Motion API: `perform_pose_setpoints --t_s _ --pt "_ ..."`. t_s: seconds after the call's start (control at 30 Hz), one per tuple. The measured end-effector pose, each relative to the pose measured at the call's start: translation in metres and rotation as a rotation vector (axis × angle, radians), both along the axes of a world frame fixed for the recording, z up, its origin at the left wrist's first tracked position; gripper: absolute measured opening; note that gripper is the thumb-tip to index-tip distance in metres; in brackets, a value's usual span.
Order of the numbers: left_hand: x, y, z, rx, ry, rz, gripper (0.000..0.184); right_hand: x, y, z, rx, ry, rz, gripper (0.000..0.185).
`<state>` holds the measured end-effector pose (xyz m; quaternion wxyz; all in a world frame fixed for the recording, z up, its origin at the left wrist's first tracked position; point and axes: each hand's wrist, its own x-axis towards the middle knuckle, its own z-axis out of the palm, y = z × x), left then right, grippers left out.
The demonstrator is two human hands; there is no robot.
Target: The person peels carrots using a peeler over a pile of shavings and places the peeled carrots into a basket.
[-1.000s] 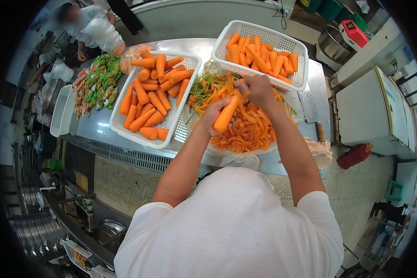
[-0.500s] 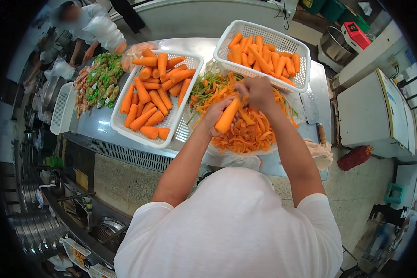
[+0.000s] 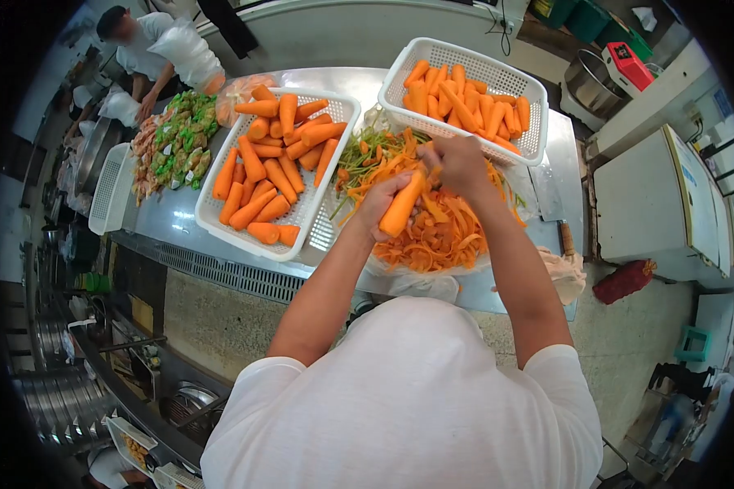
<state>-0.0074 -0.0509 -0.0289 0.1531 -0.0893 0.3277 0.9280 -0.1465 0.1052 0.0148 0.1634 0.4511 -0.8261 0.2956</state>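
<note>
My left hand (image 3: 380, 204) is wrapped round a carrot (image 3: 401, 205), held tilted above a heap of orange peelings (image 3: 441, 236). Fingers closed, my right hand (image 3: 458, 165) is at the carrot's upper end; what it grips is too hidden to make out. Green stems (image 3: 353, 167) lie at the heap's left side. To the left stands a white basket (image 3: 203, 213) of carrots (image 3: 251, 160). Behind my right hand is a second white basket (image 3: 538, 122) holding more carrots (image 3: 460, 103).
A cleaver (image 3: 550, 194) with a wooden handle and a pale cloth (image 3: 564, 273) lie on the metal table (image 3: 167, 220) at right. Green and pink packets (image 3: 179, 140) are piled at left. A co-worker (image 3: 143, 49) stands at the far left.
My left hand still holds the carrot, while my right hand has shifted slightly at its upper end. The co-worker's head and arms have moved.
</note>
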Motion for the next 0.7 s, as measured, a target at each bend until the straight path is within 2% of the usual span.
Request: perform_pose_setpoints --t_s 0.03,0.07,0.13,0.2,0.27,0.3,0.37,0.4,0.47,0.5,0.57,0.7 --pt "0.002 0.001 -0.002 0.078 -0.001 -0.026 0.031 -0.009 0.006 0.001 0.096 -0.101 -0.153 0.042" --pt "0.004 0.002 -0.003 0.155 -0.003 -0.05 0.034 -0.011 0.013 -0.002 0.098 -0.103 -0.154 0.042" --pt "0.006 0.005 0.004 0.117 -0.034 0.007 0.035 -0.012 0.016 0.009 0.04 -0.194 -0.242 0.041" --pt "0.004 0.01 0.006 0.091 -0.07 0.072 0.036 0.019 0.012 0.012 0.013 -0.28 -0.172 0.039" --pt "-0.006 0.01 0.005 0.059 0.023 0.106 0.035 0.058 0.002 0.017 -0.052 -0.039 0.117 0.038" --pt "-0.007 0.011 0.008 0.056 0.023 0.105 0.035 0.066 -0.003 0.016 -0.055 -0.039 0.116 0.038" --pt "-0.006 0.015 0.015 0.067 -0.175 0.181 0.035 0.077 -0.009 0.011 -0.083 0.008 0.252 0.035" --pt "-0.003 0.01 0.01 0.064 -0.18 0.177 0.035 0.068 -0.007 0.007 -0.086 0.004 0.248 0.035" --pt "0.002 -0.002 0.0 -0.018 0.051 -0.04 0.037 0.023 0.0 0.003 0.078 -0.124 0.042 0.036" --pt "0.002 -0.001 0.001 -0.019 0.053 -0.043 0.037 0.003 0.007 -0.001 0.077 -0.122 0.039 0.036" --pt "0.005 0.003 0.001 0.027 -0.01 -0.025 0.036 -0.024 0.017 -0.009 0.118 -0.246 -0.24 0.039" --pt "0.005 0.006 -0.001 0.005 -0.076 0.068 0.036 0.013 0.015 0.009 0.051 -0.421 -0.196 0.039"
